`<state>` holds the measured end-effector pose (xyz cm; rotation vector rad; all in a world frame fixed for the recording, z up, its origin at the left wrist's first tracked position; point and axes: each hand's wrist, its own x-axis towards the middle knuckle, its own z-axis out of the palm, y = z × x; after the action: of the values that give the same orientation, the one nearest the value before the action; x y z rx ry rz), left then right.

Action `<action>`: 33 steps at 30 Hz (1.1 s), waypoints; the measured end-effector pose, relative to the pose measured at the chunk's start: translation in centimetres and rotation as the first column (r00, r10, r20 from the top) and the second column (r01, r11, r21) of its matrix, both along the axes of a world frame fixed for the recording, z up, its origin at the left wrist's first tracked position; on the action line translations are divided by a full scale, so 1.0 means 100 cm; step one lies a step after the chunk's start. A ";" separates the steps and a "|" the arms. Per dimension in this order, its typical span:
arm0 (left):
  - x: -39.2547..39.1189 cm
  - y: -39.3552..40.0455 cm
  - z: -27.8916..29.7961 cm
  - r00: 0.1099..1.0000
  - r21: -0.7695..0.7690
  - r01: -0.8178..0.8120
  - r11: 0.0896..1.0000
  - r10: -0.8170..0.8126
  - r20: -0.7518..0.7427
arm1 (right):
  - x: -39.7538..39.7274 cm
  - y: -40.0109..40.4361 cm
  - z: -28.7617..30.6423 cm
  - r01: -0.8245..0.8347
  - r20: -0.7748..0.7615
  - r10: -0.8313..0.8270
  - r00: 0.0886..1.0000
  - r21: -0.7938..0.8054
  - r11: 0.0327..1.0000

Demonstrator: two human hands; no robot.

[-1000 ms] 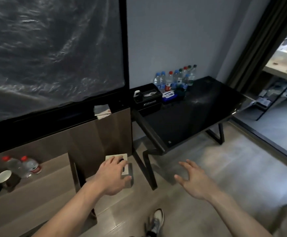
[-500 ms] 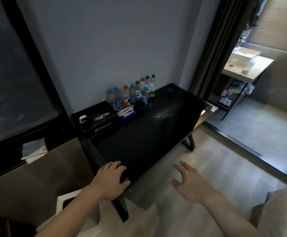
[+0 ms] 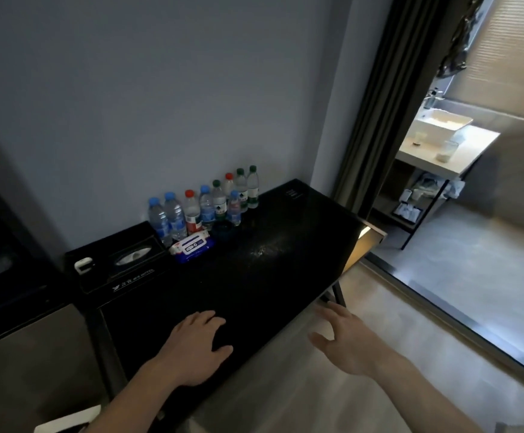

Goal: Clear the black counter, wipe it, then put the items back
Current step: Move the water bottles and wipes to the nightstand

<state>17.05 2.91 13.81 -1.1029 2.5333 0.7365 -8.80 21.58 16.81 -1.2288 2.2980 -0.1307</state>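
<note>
Clearing had not begun: bottles, wipes and tissue box crowded the tabletop's far left corner. The left hand lay spread near its front edge; the right hand hovered spread, empty. Next likely called for reaching the bottles.

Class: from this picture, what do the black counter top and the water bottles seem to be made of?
Black counter top: probably polished stone or glass, glossy, since it mirrors light and shows pale specks. Clear water bottles with coloured caps: likely thin transparent plastic, see-through with printed labels.
</note>
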 end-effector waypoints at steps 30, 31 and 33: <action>-0.275 -0.224 0.010 0.966 -0.063 -0.259 0.964 0.260 0.007 | -0.330 -0.305 -0.004 -0.332 0.026 0.331 0.943 0.112 0.937; -0.284 -0.237 0.012 0.968 -0.072 -0.248 0.966 0.250 0.010 | -0.335 -0.317 -0.004 -0.349 0.026 0.349 0.937 0.117 0.930; -0.301 -0.263 0.017 0.969 -0.107 -0.243 0.964 0.246 0.015 | -0.345 -0.346 -0.003 -0.374 0.023 0.374 0.927 0.118 0.920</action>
<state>-13.02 -23.41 15.46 -1.4709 2.4631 0.6469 -43.31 -13.01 16.51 -1.5750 1.9931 0.1434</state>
